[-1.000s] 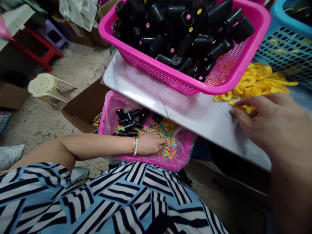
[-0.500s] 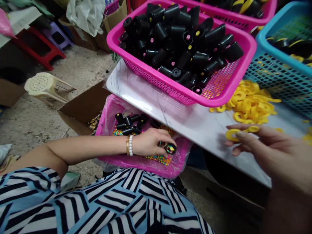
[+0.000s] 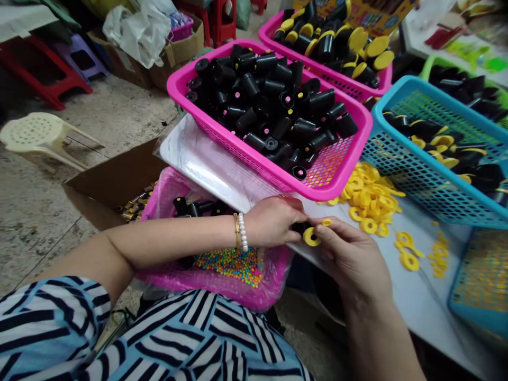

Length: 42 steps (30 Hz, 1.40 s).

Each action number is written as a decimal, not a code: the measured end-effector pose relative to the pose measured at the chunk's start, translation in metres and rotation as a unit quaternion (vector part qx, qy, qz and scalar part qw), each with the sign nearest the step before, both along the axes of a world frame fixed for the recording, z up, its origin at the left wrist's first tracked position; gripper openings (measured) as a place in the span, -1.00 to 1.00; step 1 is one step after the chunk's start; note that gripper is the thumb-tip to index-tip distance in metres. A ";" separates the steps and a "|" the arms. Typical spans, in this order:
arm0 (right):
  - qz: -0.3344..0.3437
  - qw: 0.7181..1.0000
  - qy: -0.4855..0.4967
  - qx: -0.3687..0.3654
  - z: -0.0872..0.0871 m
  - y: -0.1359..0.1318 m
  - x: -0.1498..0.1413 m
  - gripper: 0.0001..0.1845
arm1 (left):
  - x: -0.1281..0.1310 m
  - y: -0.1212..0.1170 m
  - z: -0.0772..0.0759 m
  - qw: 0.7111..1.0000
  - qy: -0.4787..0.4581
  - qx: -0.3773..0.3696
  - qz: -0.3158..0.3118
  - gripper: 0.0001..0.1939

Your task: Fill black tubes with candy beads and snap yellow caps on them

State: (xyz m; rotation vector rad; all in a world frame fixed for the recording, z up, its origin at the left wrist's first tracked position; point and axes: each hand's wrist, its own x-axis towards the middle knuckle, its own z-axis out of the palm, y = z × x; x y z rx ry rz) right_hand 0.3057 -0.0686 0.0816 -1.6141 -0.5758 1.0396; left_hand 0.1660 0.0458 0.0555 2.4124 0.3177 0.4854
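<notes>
My left hand [image 3: 273, 221], with a pearl bracelet at the wrist, is closed round a black plastic tube [image 3: 300, 228], mostly hidden by the fingers. Between thumb and fingers of my right hand [image 3: 351, 248] is a yellow plastic ring [image 3: 311, 237] with a tab. The ring is at the tube's end; whether it is seated there I cannot tell. Below the left forearm, a plastic-lined pink basin [image 3: 273, 293] holds small coloured beads [image 3: 230, 267] and several black tubes [image 3: 194, 208]. A pile of yellow rings [image 3: 369, 193] lies on the table beyond my right hand.
On the white table [image 3: 198, 153] stands a pink basket [image 3: 254, 156] full of black tubes. Behind it is another pink basket [image 3: 329, 82]; a blue basket [image 3: 428, 174] stands to the right. A cardboard box [image 3: 115, 180] and a cream stool [image 3: 35, 132] are at left.
My left hand has come up out of the bead basin with the black tube. My right hand has picked a yellow ring from the pile and brought it left to the tube. The view has shifted.
</notes>
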 end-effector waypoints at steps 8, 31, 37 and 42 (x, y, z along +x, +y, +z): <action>-0.017 0.999 -0.032 -0.003 -0.001 0.000 -0.012 -0.61 | -0.003 -0.003 0.020 0.996 0.090 -0.004 0.025 -0.84; -0.054 0.997 -0.043 0.035 -0.008 -0.003 -0.028 -0.59 | -0.007 -0.022 0.024 0.963 0.024 -0.264 0.056 -0.60; -0.062 0.987 -0.144 0.034 -0.003 -0.001 -0.038 -0.65 | -0.001 -0.030 0.018 0.972 -0.002 -0.222 0.081 -0.54; -0.067 0.991 -0.111 0.036 -0.005 -0.003 -0.031 -0.64 | -0.010 -0.030 0.013 0.972 -0.032 -0.223 0.059 -0.77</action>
